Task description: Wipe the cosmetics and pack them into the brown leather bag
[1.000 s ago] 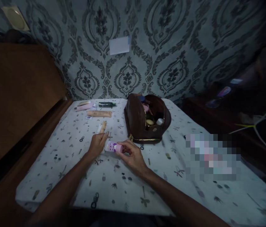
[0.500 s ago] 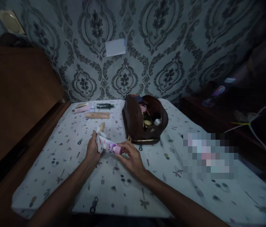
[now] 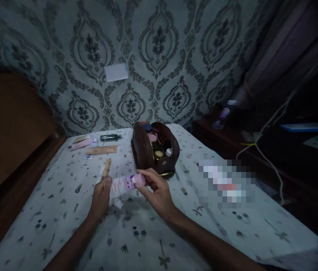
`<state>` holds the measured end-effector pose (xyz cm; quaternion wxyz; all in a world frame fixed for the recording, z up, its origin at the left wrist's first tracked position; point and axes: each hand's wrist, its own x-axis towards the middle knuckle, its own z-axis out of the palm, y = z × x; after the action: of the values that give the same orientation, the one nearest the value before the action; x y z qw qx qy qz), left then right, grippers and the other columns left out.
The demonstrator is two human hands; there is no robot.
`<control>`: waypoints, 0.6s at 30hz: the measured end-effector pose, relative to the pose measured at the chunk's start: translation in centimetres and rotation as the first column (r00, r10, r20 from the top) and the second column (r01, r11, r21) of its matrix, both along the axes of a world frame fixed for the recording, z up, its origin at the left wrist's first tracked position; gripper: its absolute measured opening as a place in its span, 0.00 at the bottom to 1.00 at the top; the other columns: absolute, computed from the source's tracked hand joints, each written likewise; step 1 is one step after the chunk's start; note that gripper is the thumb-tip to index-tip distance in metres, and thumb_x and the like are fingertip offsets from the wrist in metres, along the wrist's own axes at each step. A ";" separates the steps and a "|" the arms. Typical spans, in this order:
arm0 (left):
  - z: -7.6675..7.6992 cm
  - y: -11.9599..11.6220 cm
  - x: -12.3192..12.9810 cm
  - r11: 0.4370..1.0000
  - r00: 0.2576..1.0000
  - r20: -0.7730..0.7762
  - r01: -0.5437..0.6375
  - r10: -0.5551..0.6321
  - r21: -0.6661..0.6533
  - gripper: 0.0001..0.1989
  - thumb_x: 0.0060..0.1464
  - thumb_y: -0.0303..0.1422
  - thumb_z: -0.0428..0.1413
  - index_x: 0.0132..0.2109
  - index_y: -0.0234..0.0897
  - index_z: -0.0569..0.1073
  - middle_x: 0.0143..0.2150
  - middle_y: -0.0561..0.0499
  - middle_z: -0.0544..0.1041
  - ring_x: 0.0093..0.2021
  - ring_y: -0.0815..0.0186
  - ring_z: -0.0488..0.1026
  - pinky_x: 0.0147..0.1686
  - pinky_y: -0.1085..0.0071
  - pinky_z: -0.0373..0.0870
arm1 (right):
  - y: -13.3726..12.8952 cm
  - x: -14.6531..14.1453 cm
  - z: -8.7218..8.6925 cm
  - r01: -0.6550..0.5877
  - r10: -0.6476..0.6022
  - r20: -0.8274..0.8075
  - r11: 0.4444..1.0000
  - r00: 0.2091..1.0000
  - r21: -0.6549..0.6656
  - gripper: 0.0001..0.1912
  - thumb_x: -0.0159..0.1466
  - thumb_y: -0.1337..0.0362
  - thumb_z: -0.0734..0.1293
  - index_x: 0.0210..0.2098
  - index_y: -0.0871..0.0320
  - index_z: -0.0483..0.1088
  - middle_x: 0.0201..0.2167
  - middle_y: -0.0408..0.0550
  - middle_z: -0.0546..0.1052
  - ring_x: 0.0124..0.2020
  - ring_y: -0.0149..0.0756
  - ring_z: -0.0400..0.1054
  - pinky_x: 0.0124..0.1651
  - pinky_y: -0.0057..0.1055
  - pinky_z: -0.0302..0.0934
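A white and purple tube [image 3: 123, 185] with a pink cap lies level between my two hands. My left hand [image 3: 101, 195] is closed on its white end, with a crumpled white tissue [image 3: 116, 203] hanging beneath. The fingers of my right hand [image 3: 155, 190] pinch the pink cap. Just beyond my left hand lies a small tan tube [image 3: 107, 168]. Behind my right hand stands an unzipped brown bag [image 3: 143, 150] holding several cosmetic items.
On the patterned white cloth [image 3: 74, 226], a tan tube [image 3: 101, 149], a pink tube [image 3: 82, 143] and a dark green bottle [image 3: 109, 137] lie at the back left. A blurred-out item [image 3: 226, 184] is at the right. A clear bottle [image 3: 223, 116] stands beyond.
The view has shifted right. The tube has turned, so its capped end now points slightly upward to the right, and the tissue hangs below it. Both hands still hold it.
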<state>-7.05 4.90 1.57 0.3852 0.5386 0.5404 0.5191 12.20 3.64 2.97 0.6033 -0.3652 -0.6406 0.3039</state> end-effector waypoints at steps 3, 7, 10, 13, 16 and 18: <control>1.2 -0.2 1.1 0.991 0.986 -0.142 0.104 -0.092 0.084 0.26 0.59 0.53 0.47 0.22 0.40 0.59 0.19 0.57 0.60 0.21 0.69 0.58 0.21 0.74 0.57 | -0.4 3.1 2.7 0.074 -0.075 0.015 0.997 0.997 0.016 0.13 0.63 0.62 0.68 0.47 0.53 0.73 0.36 0.45 0.72 0.36 0.33 0.69 0.35 0.27 0.67; 4.1 0.9 2.8 0.903 0.852 -0.471 0.366 -0.228 0.226 0.16 0.65 0.41 0.45 0.36 0.38 0.73 0.23 0.55 0.69 0.21 0.69 0.65 0.24 0.74 0.62 | -0.1 8.2 5.7 0.245 -0.245 -0.010 0.968 0.970 0.046 0.12 0.64 0.62 0.68 0.48 0.52 0.73 0.38 0.46 0.72 0.34 0.32 0.69 0.33 0.29 0.67; 6.3 2.8 4.7 0.750 0.678 -0.706 0.572 -0.204 0.333 0.16 0.66 0.33 0.45 0.56 0.39 0.71 0.32 0.51 0.78 0.25 0.68 0.72 0.27 0.75 0.66 | 1.0 11.3 7.1 0.376 -0.378 0.002 0.922 0.926 0.087 0.13 0.63 0.61 0.68 0.48 0.52 0.73 0.38 0.46 0.73 0.32 0.32 0.68 0.34 0.30 0.67; 8.0 5.0 6.9 0.663 0.528 -0.848 0.648 -0.039 0.373 0.21 0.66 0.33 0.44 0.64 0.41 0.62 0.38 0.48 0.80 0.29 0.65 0.76 0.26 0.75 0.66 | 2.4 13.1 7.8 0.402 -0.417 0.094 0.905 0.904 0.141 0.14 0.64 0.60 0.68 0.49 0.52 0.72 0.38 0.46 0.72 0.33 0.33 0.68 0.35 0.31 0.67; 8.5 6.9 8.5 0.693 0.349 -0.931 0.647 0.104 0.320 0.22 0.66 0.35 0.45 0.65 0.42 0.60 0.32 0.49 0.79 0.23 0.64 0.74 0.19 0.75 0.58 | 3.8 14.1 8.2 0.352 -0.393 0.202 0.912 0.897 0.211 0.14 0.64 0.62 0.68 0.50 0.50 0.72 0.40 0.46 0.73 0.38 0.34 0.69 0.38 0.32 0.67; 8.4 7.7 8.8 0.702 0.251 -0.955 0.651 0.160 0.289 0.21 0.65 0.34 0.45 0.63 0.42 0.63 0.30 0.49 0.79 0.21 0.63 0.73 0.17 0.75 0.55 | 4.8 14.5 8.3 0.299 -0.359 0.260 0.923 0.897 0.242 0.14 0.65 0.62 0.68 0.50 0.50 0.72 0.40 0.46 0.73 0.39 0.35 0.69 0.39 0.33 0.67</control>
<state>1.79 12.56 9.96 -0.1398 0.9141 0.3387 0.1734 26.74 8.41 11.30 0.5751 -0.4493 -0.6797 0.0738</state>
